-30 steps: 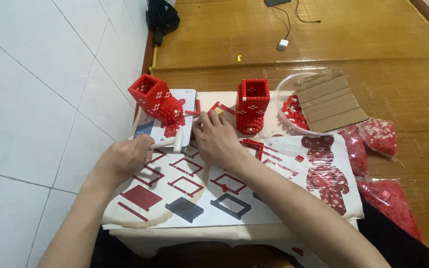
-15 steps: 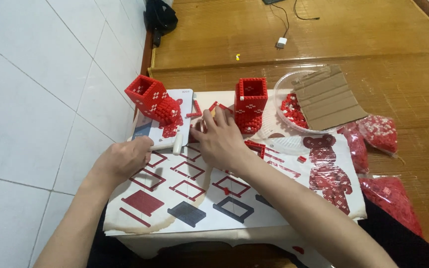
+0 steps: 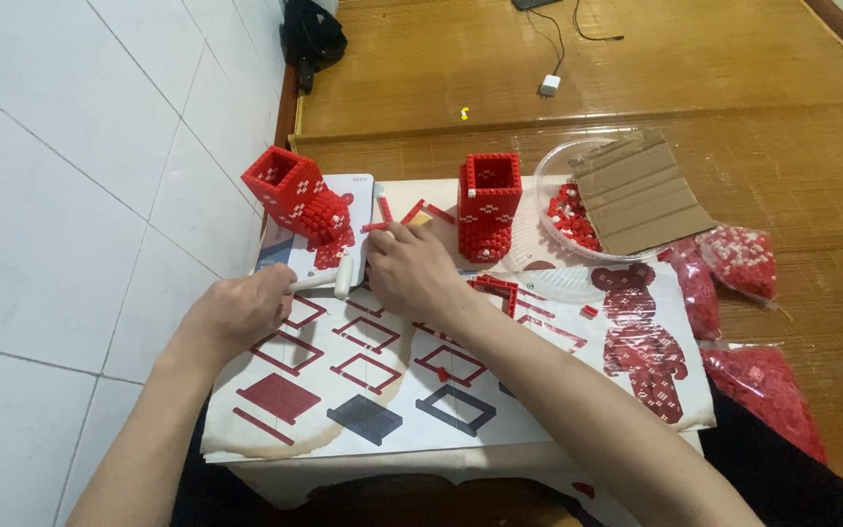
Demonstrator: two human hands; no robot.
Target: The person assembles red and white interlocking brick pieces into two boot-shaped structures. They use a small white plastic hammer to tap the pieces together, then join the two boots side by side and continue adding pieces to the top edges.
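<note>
Clenched around a white tool (image 3: 329, 281), the left hand (image 3: 241, 307) holds it with its long axis lying left to right, its head just beside the right hand (image 3: 412, 268), whose fingertips pinch a small red brick piece (image 3: 382, 228). Both hands rest on the printed instruction sheet (image 3: 558, 410) over a low table, between two red brick towers (image 3: 295, 195), beside white tile and bamboo matting.

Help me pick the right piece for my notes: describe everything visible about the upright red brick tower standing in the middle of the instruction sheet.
The upright red brick tower is a square, hollow column built of tiny red blocks, apparently plastic, with small white patterns on its sides. Its top is open, showing a dark inside. It stands vertically on the large printed instruction sheet, just beside the clear round bowl of red pieces. The right hand lies near its base without touching it.
</note>
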